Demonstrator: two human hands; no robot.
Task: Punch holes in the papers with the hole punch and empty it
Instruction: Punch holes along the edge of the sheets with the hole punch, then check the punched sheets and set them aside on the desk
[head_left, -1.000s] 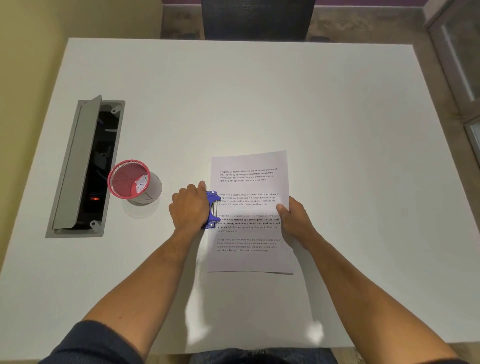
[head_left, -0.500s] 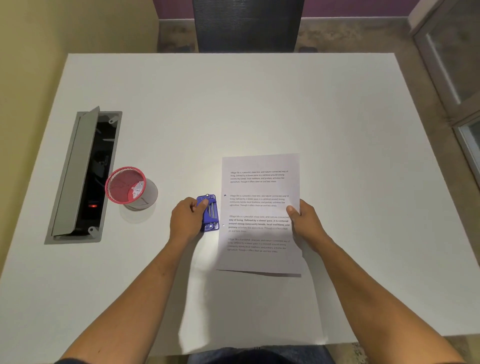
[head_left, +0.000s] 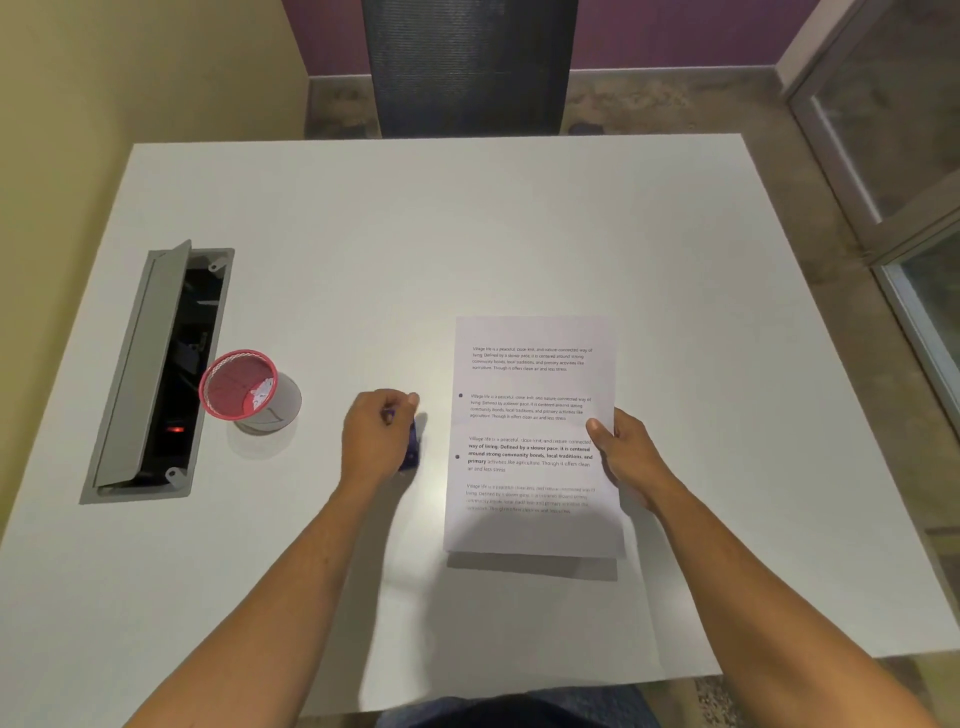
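Note:
A printed sheet of paper (head_left: 535, 395) with two punched holes near its left edge is held slightly off the white table (head_left: 467, 234). My right hand (head_left: 623, 452) pinches its right edge. My left hand (head_left: 376, 436) is wrapped around the blue hole punch (head_left: 413, 449), which is mostly hidden under my fingers and sits a short way left of the paper. The punch is apart from the sheet.
A red mesh cup (head_left: 241, 387) with paper bits inside stands left of my left hand. An open grey cable box (head_left: 156, 369) is set into the table at the far left. A dark chair (head_left: 467, 67) stands beyond the table's far edge.
The paper came out of the punch and moved right, showing two holes. My left hand closed over the punch and drew it slightly left.

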